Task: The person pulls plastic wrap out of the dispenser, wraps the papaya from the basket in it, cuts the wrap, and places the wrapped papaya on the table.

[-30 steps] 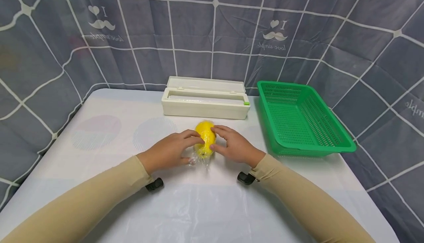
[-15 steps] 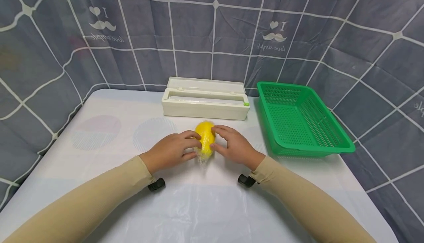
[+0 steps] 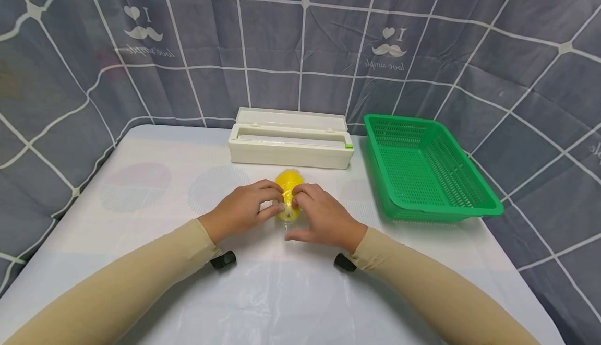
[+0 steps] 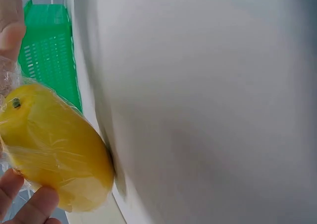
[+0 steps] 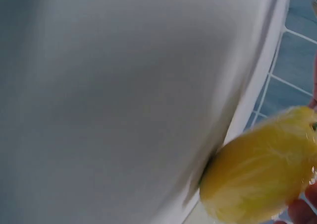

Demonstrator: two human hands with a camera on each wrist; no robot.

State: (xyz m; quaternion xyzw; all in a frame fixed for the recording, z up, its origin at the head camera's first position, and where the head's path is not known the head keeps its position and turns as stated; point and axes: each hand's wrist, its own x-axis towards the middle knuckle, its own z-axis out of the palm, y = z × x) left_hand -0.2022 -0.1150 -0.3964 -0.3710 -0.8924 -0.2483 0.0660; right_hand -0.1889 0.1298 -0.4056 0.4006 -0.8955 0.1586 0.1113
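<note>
An oblong yellow fruit (image 3: 289, 179) in clear plastic wrap stands out mid-table in the head view. My left hand (image 3: 241, 210) holds its left side with bent fingers, the thumb at its near end. On the other side my right hand (image 3: 327, 218) has its fingers curled against the fruit, while the thumb stretches out by the loose wrap tail (image 3: 287, 226). A small dark stem end shows on the fruit (image 4: 57, 144) in the left wrist view, under creased film. The fruit (image 5: 260, 169) also fills the lower right of the right wrist view, fingertips beneath it.
Behind the fruit lies a long white cling-film box (image 3: 291, 155) with its lid raised. A green perforated basket (image 3: 434, 211) stands to the right. The white-covered table (image 3: 277, 303) meets a grey grid-patterned curtain (image 3: 272, 32) at the back.
My right fingers have shifted left and curled more, and the right thumb has left the fruit's side for the wrap tail. My left thumb has moved up onto the fruit's near end.
</note>
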